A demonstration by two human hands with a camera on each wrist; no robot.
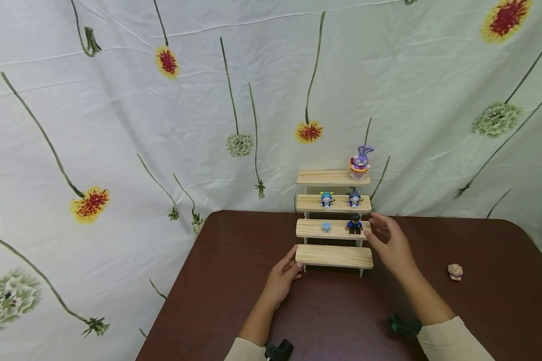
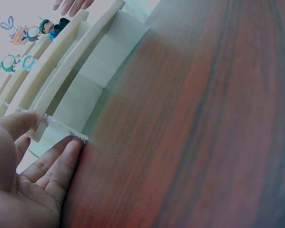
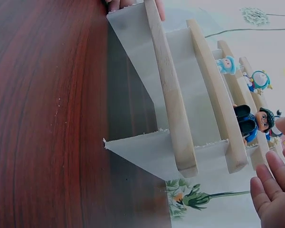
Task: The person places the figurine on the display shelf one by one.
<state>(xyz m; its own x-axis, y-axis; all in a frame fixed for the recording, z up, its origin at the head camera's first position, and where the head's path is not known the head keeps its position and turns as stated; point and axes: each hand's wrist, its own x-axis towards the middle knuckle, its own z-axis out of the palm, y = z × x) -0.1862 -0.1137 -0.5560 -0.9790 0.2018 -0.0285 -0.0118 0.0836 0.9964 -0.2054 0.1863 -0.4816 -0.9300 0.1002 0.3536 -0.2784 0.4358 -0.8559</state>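
Observation:
A small stepped display shelf (image 1: 334, 255) with wooden boards and white side supports stands on the brown table. My left hand (image 1: 280, 281) holds the left end of its lowest board, thumb at the board and fingers at the support's foot in the left wrist view. Beside the second board's right end is my right hand (image 1: 394, 248), fingers spread. Its thumb is close to a black-haired figurine (image 3: 249, 123) in dark clothes; touch is unclear. A small light-blue figurine (image 1: 326, 227) sits left on that board. Two blue figurines (image 1: 326, 199) stand one board up, and a purple rabbit figurine (image 1: 360, 163) tops the shelf.
A small pinkish figurine (image 1: 455, 272) lies on the table (image 1: 488, 311) to the right of my right forearm. Behind the table hangs a white cloth (image 1: 198, 100) printed with flowers, close to the shelf's back.

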